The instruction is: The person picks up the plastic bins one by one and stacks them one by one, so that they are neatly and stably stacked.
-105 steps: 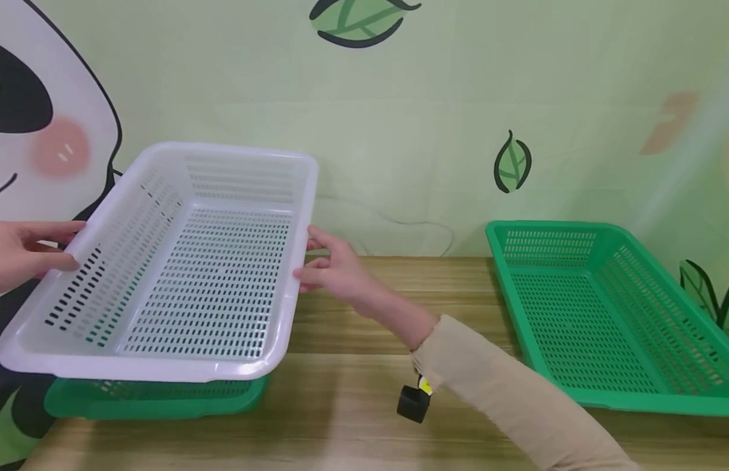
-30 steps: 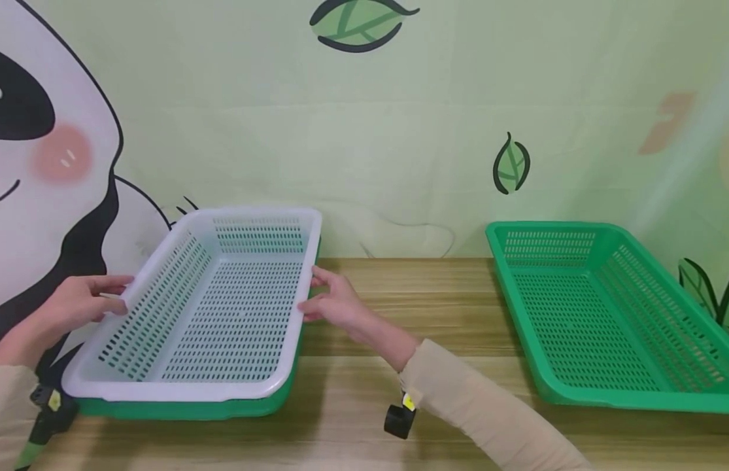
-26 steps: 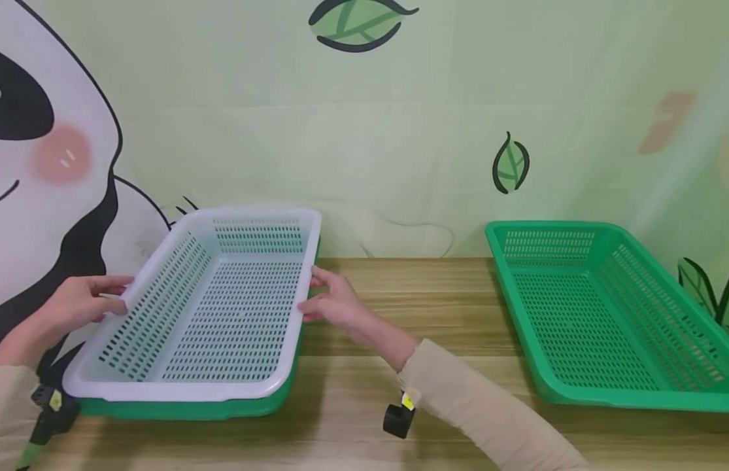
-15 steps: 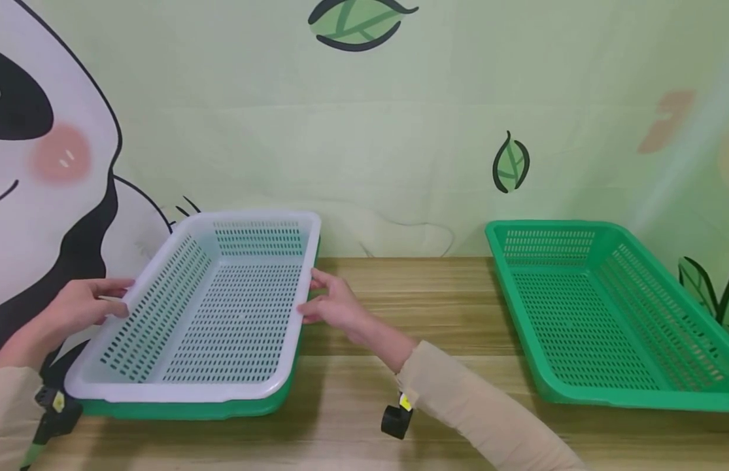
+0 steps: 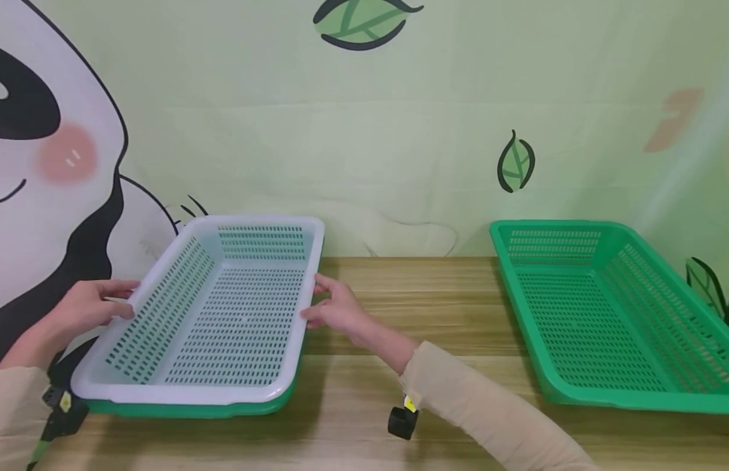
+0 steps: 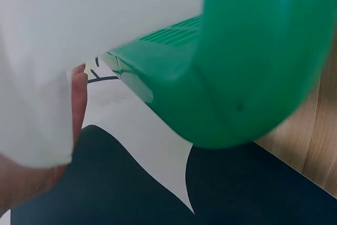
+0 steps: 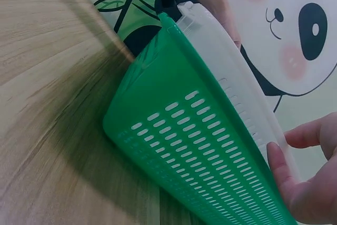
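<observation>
As the white basket [image 5: 240, 320] lies between them, left hand [image 5: 89, 306] and right hand [image 5: 340, 310] pinch its rim [image 5: 182, 394].

Hands: two. Baskets: three; one white basket [image 5: 237, 320] between the left hand [image 5: 90, 306] and the right hand [image 5: 339, 310], one lower green basket [image 5: 187, 411] beneath it, one separate green basket [image 5: 588, 327] right of the right hand. Black wrist devices [image 5: 403, 422]: two, one below each hand.

wide gap between white basket [image 5: 182, 394] and separate green basket [image 5: 641, 398], right sleeve [image 5: 488, 409] partway across
</observation>
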`<state>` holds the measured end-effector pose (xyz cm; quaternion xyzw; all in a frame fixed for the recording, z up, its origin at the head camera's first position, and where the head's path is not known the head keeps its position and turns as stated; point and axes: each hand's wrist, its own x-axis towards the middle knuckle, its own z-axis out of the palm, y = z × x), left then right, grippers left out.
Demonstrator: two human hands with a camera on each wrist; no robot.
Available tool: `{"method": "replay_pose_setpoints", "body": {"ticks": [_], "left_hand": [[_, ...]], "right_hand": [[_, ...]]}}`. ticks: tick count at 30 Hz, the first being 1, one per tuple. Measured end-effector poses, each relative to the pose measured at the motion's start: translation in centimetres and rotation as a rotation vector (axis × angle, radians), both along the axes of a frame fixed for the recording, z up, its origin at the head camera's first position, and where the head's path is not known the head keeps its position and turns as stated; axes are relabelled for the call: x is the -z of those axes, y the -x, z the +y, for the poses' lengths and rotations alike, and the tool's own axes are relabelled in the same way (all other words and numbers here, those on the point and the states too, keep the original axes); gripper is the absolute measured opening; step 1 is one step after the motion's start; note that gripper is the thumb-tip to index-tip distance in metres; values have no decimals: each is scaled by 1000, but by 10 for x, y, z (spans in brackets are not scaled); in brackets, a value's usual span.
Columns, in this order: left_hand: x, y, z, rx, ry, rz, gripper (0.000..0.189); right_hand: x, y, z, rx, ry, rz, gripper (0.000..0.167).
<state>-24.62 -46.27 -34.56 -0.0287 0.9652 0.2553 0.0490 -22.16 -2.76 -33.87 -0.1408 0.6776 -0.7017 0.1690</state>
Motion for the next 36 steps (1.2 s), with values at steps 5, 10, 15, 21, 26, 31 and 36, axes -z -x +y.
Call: {"method": "replay_pose_setpoints", "body": {"ticks": [5,10,15,21,26,31,36], "left_hand": [[14,8,-16,-16,8,61,67],[19,7,-23,20,-8,93,79],[19,3,-19,29,-12,51,82],[21,0,-11,20,-20,35,76],[39,11,-24,15,5,34,78],[43,12,-26,35,-10,8,83],[30,2,-11,28,-14,-14,83]], "right_hand": [[-1,-1,2,55,-99,56,72],[-4,-3,6,122,-218,118,75],[-4,-6,6,119,-208,109,76],[0,-8,5,111,-186,103,75],[6,-8,4,120,-193,101,73],[10,-9,4,112,-189,82,75],[13,-11,3,100,-168,72,76]]}}
